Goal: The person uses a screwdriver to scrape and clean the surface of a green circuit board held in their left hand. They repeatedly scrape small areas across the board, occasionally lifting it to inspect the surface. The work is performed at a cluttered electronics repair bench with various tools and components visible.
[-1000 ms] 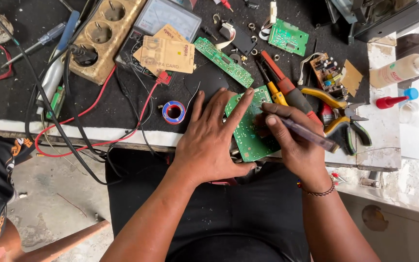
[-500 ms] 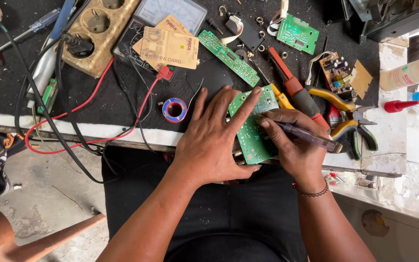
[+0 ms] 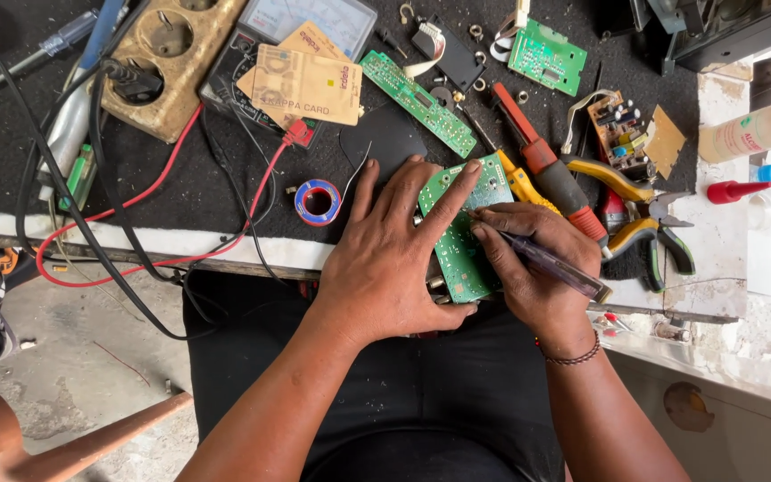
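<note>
A green circuit board point(image 3: 462, 239) rests tilted at the workbench's front edge. My left hand point(image 3: 394, 254) lies flat over its left side, index finger stretched across the top of the board. My right hand point(image 3: 528, 268) grips a slim tool with a clear purple handle point(image 3: 553, 266), its tip resting on the board's right edge near my left index finger.
A blue tape roll point(image 3: 317, 201) lies left of my hands. Red-handled and yellow-handled pliers point(image 3: 622, 201) sit to the right. Other green boards point(image 3: 418, 102), a wooden socket block point(image 3: 167, 54), a meter with cards on it point(image 3: 310, 71), red and black wires, a glue bottle point(image 3: 760, 129).
The view has shifted slightly. My hands stay on the board in almost the same pose; the tool tip has edged a little along the board.
</note>
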